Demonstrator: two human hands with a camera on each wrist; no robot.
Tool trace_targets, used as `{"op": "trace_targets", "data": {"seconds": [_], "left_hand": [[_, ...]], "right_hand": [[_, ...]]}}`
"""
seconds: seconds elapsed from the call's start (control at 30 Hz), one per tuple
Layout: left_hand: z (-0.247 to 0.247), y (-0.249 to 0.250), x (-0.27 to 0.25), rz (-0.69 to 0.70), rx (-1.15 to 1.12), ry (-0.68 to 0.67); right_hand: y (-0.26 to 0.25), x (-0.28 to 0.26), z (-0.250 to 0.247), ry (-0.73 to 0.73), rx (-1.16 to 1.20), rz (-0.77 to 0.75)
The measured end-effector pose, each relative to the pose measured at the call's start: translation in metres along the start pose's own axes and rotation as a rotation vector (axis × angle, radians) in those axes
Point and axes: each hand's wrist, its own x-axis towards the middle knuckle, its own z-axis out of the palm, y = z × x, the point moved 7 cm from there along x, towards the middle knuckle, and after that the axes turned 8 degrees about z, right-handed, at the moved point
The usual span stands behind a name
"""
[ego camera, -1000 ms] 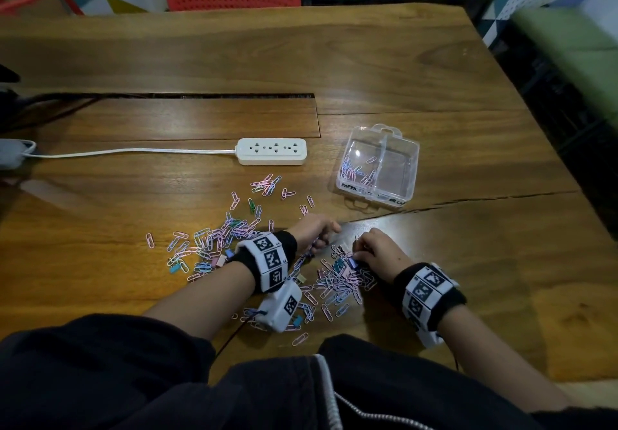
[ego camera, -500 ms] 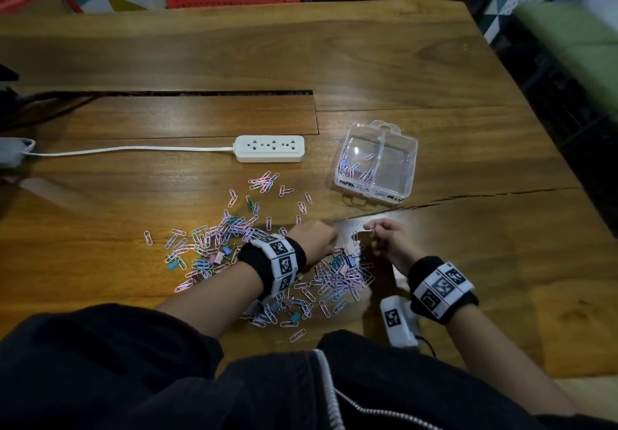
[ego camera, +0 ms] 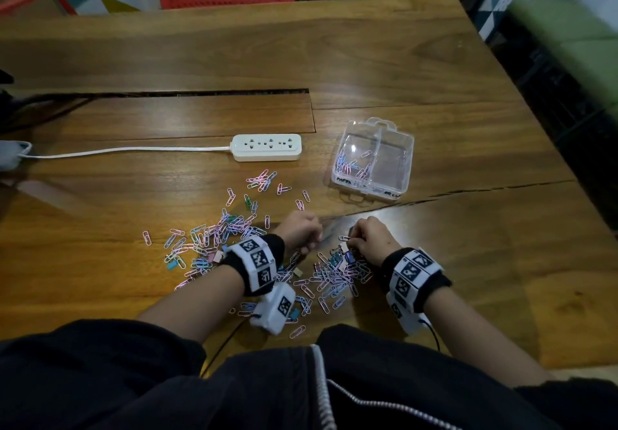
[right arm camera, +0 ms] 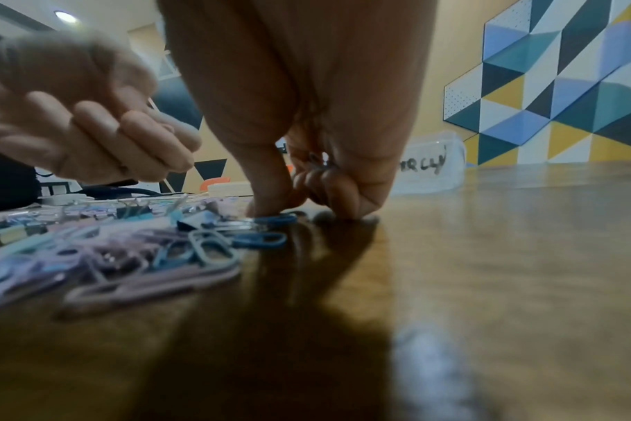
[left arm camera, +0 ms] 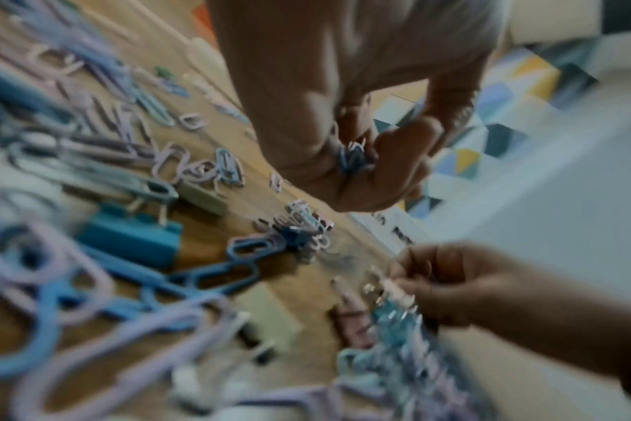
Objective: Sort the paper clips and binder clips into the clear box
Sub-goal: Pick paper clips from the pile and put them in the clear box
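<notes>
Now clips (ego camera: 329, 274) heaped between both hands (ego camera: 371, 239).

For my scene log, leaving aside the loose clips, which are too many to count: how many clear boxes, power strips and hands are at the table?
Clear plastic box with two compartments: 1
White three-socket power strip: 1
Hands, left hand and right hand: 2
Total: 4
</notes>
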Motion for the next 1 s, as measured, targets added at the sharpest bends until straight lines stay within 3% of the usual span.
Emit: {"op": "trace_targets", "data": {"seconds": [0.1, 0.23, 0.37, 0.53, 0.73, 0.9, 1.0], "left_hand": [[0.013, 0.001, -0.006, 0.040, 0.258, -0.100], [0.027, 0.004, -0.015, 0.088, 0.370, -0.117], [0.042, 0.006, -0.019, 0.217, 0.986, -0.188], [0.054, 0.013, -0.017, 0.377, 1.295, -0.195], [0.045, 0.011, -0.009, 0.267, 1.257, -0.168], [0.025, 0.020, -0.007, 0.220, 1.210, -0.008], [0.025, 0.022, -0.013, 0.228, 1.205, -0.021]], "right_hand": [[0.003, -0.003, -0.004, 0.040, 0.028, -0.019], [0.017, -0.009, -0.013, 0.066, 0.215, -0.005], [0.031, -0.008, -0.017, 0.076, 0.402, 0.057], [0.047, -0.009, -0.015, -0.016, 0.781, 0.145], [0.051, -0.023, -0.008, -0.217, 1.116, 0.223], [0.046, -0.035, -0.001, -0.289, 0.996, 0.252], [0.046, -0.038, 0.003, -0.258, 0.834, 0.255]]}}
